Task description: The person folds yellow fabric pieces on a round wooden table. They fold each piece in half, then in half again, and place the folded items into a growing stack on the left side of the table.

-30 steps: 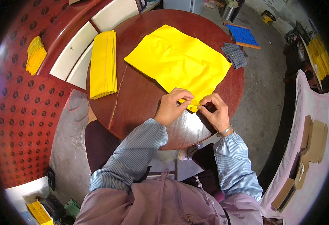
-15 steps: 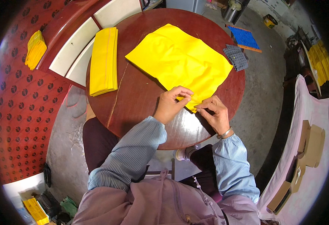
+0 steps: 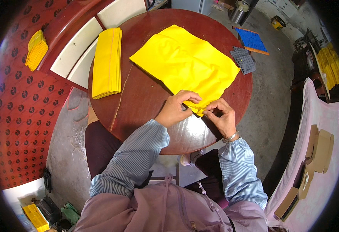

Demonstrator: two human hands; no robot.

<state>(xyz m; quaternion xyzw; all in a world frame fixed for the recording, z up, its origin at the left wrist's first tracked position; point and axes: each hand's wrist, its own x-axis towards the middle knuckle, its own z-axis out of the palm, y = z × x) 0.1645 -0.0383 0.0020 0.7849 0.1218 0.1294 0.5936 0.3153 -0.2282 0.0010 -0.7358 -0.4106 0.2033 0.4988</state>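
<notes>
A large yellow fabric piece [image 3: 188, 58] lies spread and slightly wrinkled on the round red-brown table [image 3: 142, 104]. Its near corner is bunched up between my two hands. My right hand [image 3: 222, 118], with a metal band at the wrist, pinches that corner between thumb and forefinger. My left hand [image 3: 177, 109] sits at the fabric's near edge; its thumb stands apart from the bent fingers, whose tips reach over the cloth. Whether anything small is at the fingertips cannot be made out. To the left lies a neat stack of folded yellow fabric [image 3: 107, 63].
A grey textured mat [image 3: 243, 60] overhangs the table's right edge, near a blue panel [image 3: 253, 40] with wooden strips. Beyond the left edge stands a red bench with pale panels [image 3: 77, 46]. Opened cardboard boxes [image 3: 319, 150] rest on a pink-white cloth at right.
My left hand has shifted slightly left, and its thumb has parted from the forefinger. The fabric corner is now more gathered at my right fingertips.
</notes>
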